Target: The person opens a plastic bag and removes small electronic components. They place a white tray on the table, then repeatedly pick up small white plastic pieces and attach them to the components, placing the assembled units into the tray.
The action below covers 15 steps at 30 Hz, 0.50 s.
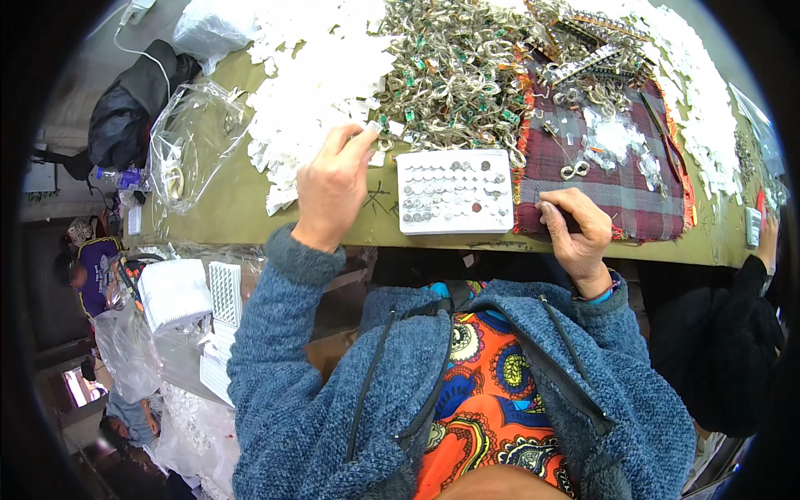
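My left hand (333, 185) is raised over the table's near side, thumb and fingertips pinched together at the edge of a heap of small white pieces (308, 92). Whatever sits in that pinch is too small to make out. Resting on the plaid cloth (533, 218), my right hand (581, 233) has its fingers curled and thumb pressed to the forefinger; I cannot tell what is between them. Between the hands lies a white card (454, 223) with rows of small round studs, a reddish one among them. Figure-eight metal loops (575, 171) lie just beyond my right hand.
A large heap of looped metal pieces (450, 83) with green and orange bits covers the far middle. Clear scraps (612, 137) and dark toothed strips (596, 62) lie on the cloth. A clear plastic bag (196, 150) is at left; another person's hand (767, 237) is at right.
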Each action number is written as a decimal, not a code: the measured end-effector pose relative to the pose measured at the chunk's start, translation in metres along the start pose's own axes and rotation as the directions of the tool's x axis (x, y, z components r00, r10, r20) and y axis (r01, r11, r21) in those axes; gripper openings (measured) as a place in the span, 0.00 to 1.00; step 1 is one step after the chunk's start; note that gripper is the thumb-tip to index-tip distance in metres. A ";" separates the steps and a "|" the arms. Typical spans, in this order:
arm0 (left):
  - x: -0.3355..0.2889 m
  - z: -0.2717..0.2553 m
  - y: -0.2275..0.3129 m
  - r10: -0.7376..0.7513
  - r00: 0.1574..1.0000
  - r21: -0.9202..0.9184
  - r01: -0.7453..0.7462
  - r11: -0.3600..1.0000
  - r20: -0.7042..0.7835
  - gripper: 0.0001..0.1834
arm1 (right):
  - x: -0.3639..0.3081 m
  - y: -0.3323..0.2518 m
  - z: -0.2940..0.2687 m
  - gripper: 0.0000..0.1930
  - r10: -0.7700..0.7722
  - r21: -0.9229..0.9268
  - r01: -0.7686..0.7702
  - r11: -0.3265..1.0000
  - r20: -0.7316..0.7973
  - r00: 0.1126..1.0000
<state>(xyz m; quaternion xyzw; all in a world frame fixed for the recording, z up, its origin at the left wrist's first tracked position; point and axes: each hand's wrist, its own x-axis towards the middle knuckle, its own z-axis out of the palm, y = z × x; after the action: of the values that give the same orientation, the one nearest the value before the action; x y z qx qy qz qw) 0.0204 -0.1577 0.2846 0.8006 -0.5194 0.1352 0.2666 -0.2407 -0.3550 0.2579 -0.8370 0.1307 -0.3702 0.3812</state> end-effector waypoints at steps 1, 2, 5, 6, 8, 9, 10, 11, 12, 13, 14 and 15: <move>0.007 0.006 0.004 0.041 0.999 -0.004 -0.041 0.999 -0.020 0.14 | -0.001 0.002 0.001 0.04 0.009 -0.001 -0.009 1.000 0.002 1.000; 0.014 0.012 0.005 0.065 0.998 0.040 -0.065 0.997 -0.013 0.14 | -0.001 0.003 0.002 0.04 0.037 0.002 -0.037 0.999 0.014 0.999; 0.027 0.024 0.003 0.087 0.994 0.145 -0.096 0.985 0.063 0.13 | -0.001 0.006 0.001 0.04 0.047 0.008 -0.047 0.999 0.000 0.999; 0.027 0.025 0.000 0.055 0.996 0.106 -0.062 0.992 0.072 0.12 | -0.001 0.007 0.001 0.04 0.074 0.026 -0.074 0.997 0.003 0.997; 0.026 0.024 -0.008 -0.033 0.994 0.039 0.029 0.999 0.108 0.12 | 0.000 0.006 0.000 0.04 0.067 0.016 -0.067 0.998 0.006 0.998; 0.026 0.023 -0.012 -0.008 1.000 -0.021 0.008 1.000 -0.010 0.11 | 0.001 0.004 0.000 0.04 0.080 0.032 -0.080 0.996 0.014 0.997; 0.025 0.019 -0.016 -0.096 0.995 -0.139 0.091 0.986 -0.025 0.11 | 0.002 0.002 0.000 0.04 0.087 0.019 -0.088 0.996 0.013 0.996; 0.026 0.015 -0.022 -0.189 0.982 -0.257 0.176 0.950 -0.027 0.10 | 0.002 0.000 0.000 0.04 0.098 0.017 -0.098 0.995 0.019 0.995; 0.025 0.010 -0.025 -0.282 0.959 -0.371 0.255 0.893 -0.020 0.09 | 0.004 -0.003 -0.001 0.04 0.105 0.032 -0.106 0.994 0.023 0.994; 0.025 0.007 -0.027 -0.470 0.881 -0.626 0.400 0.670 0.059 0.08 | 0.006 -0.006 -0.001 0.04 0.101 0.048 -0.101 0.994 0.013 0.995; 0.028 0.000 -0.032 -0.504 0.859 -0.658 0.430 0.618 0.088 0.09 | 0.008 -0.011 -0.001 0.04 0.108 0.053 -0.109 0.993 0.028 0.994; 0.030 -0.005 -0.035 -0.518 0.850 -0.731 0.410 0.546 0.090 0.09 | 0.011 -0.015 -0.002 0.04 0.118 0.068 -0.121 0.990 0.038 0.992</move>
<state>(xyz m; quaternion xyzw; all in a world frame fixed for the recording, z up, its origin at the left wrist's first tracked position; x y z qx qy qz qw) 0.0651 -0.1667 0.2941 0.7244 -0.2786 -0.1032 0.6221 -0.2353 -0.3515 0.2756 -0.8198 0.1610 -0.3368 0.4342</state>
